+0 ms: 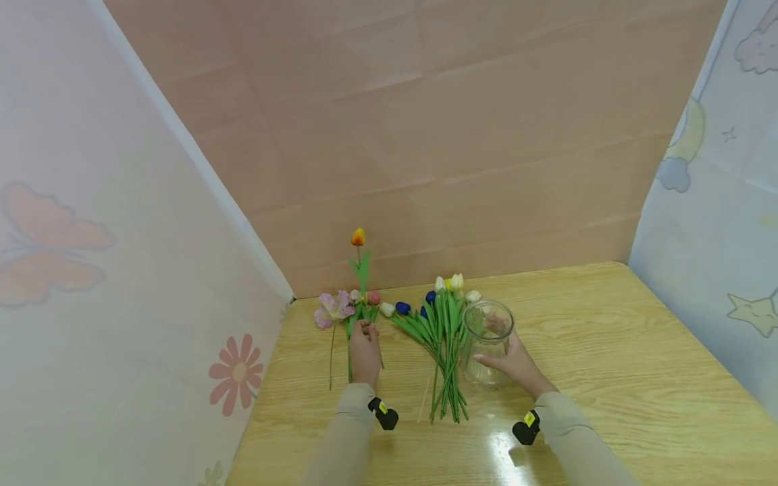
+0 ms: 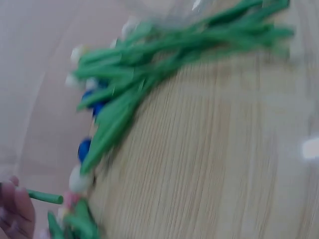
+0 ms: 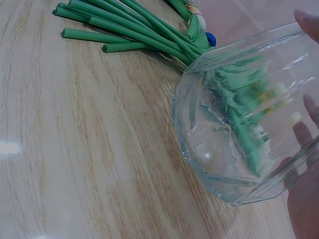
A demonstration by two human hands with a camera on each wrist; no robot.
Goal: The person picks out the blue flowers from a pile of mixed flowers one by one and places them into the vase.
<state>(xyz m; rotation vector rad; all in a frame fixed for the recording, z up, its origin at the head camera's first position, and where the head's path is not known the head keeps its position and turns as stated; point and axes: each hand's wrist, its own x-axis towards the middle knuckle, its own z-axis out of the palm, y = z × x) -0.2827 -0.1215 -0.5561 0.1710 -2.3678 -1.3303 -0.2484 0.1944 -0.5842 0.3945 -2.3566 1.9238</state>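
Glass vase (image 1: 487, 341), seemingly empty, stands gripped by right hand (image 1: 516, 364).

Wooden table (image 1: 608, 351), butterfly curtain (image 1: 91, 270), cardboard backdrop (image 1: 456, 121)

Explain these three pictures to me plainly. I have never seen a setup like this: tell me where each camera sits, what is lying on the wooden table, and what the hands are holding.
No machine here: a person works with two bare hands, wearing three cameras. The wide picture comes from the head, looking down at the light wooden table. The other two come from small cameras strapped at the wrists, so they show each hand's work up close.

On the table lies a loose bundle of artificial tulips with green stems and white and blue heads. Left of it lie a few more flowers, among them a pink one.

The left hand pinches the green stem of an orange-headed tulip, which points up towards the back wall. The right hand grips a clear ribbed glass vase, which stands beside the bundle. The left wrist view is blurred.
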